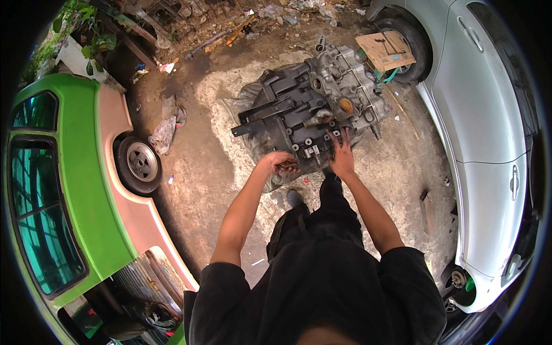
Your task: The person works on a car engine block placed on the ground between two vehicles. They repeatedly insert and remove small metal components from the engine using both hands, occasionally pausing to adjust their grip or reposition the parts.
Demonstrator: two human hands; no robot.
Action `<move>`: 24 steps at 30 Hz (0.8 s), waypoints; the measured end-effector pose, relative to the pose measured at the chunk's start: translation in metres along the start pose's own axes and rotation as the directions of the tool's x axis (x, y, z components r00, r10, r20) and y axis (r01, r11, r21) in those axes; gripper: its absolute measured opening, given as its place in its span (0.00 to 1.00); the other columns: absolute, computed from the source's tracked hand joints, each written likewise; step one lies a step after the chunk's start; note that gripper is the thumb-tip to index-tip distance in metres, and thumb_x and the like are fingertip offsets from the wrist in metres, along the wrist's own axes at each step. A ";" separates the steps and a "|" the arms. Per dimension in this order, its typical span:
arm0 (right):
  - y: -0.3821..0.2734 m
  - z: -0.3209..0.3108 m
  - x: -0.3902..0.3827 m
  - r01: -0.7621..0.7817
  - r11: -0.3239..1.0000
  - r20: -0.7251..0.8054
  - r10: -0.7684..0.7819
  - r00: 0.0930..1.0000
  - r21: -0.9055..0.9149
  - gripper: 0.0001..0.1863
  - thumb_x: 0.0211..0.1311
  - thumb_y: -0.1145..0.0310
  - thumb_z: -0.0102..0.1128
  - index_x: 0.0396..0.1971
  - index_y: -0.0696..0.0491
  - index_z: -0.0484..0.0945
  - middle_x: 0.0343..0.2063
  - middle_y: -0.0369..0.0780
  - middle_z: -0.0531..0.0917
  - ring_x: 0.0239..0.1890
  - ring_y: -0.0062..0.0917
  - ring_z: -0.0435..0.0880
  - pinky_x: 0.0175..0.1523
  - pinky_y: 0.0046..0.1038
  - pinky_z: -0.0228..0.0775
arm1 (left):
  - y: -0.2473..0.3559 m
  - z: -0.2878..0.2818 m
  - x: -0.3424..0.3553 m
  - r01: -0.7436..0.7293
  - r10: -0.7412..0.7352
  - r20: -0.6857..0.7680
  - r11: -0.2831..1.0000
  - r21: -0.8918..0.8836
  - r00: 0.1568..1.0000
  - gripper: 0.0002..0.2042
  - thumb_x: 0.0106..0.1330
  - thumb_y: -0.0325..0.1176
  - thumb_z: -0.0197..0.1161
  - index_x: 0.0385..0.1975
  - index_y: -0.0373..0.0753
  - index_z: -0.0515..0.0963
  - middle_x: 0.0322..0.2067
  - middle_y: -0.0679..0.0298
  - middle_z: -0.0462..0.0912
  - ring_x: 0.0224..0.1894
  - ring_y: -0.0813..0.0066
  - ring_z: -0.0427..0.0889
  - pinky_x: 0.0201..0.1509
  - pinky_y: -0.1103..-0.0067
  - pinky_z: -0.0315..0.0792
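Currently, a large metal engine (296,98) is lying on a crumpled grey sheet (276,183) on the ground (213,190), just in front of the person. The left hand (283,163) is curling its fingers at the near left edge of the engine; whether it is gripping anything, I cannot tell. The right hand (341,156) is spreading its fingers over the near side of the dark upper part, touching it without grasping. Beyond the engine, to the right, a piece of cardboard (384,50) is sitting beside the front wheel of a silver car (489,121). A green car (92,172) is standing well apart on the left.
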State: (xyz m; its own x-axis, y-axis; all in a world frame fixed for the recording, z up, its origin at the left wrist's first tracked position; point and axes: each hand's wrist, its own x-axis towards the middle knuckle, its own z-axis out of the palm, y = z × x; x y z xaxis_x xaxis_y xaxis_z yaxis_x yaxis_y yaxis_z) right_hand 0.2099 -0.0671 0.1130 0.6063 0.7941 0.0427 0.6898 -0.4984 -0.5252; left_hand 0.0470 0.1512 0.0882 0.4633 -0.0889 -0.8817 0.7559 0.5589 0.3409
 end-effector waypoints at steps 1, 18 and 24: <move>0.000 0.001 0.000 -0.002 1.000 -0.004 0.002 1.000 -0.006 0.50 0.50 0.78 0.66 0.74 0.31 0.58 0.78 0.42 0.47 0.81 0.45 0.40 0.78 0.44 0.56 | 0.000 0.004 0.001 -0.014 0.014 -0.019 1.000 -0.003 1.000 0.09 0.73 0.31 0.57 0.41 0.30 0.80 0.39 0.50 0.88 0.27 0.73 0.83 0.22 0.81 0.74; 0.001 0.003 0.000 -0.020 0.999 0.001 0.020 1.000 0.036 0.49 0.49 0.79 0.64 0.74 0.34 0.60 0.77 0.46 0.49 0.80 0.51 0.40 0.79 0.48 0.53 | -0.012 0.019 0.011 0.019 -0.014 0.018 0.947 -0.320 1.000 0.06 0.70 0.29 0.59 0.33 0.33 0.72 0.19 0.65 0.70 0.13 0.83 0.62 0.12 0.84 0.53; 0.001 0.001 0.000 -0.013 1.000 0.016 0.013 1.000 0.013 0.48 0.49 0.78 0.64 0.73 0.34 0.61 0.76 0.46 0.50 0.79 0.52 0.41 0.78 0.48 0.54 | -0.017 0.021 0.005 -0.085 0.088 0.003 0.970 -0.227 0.996 0.03 0.69 0.23 0.58 0.35 0.32 0.72 0.18 0.71 0.64 0.14 0.83 0.60 0.14 0.80 0.51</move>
State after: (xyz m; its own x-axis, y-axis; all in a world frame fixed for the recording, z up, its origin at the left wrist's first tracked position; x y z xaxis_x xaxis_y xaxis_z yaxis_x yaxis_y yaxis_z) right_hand 0.2107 -0.0673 0.1117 0.6088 0.7930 0.0220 0.6764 -0.5044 -0.5367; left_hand 0.0467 0.1237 0.0848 0.5299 -0.0420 -0.8470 0.5885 0.7373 0.3317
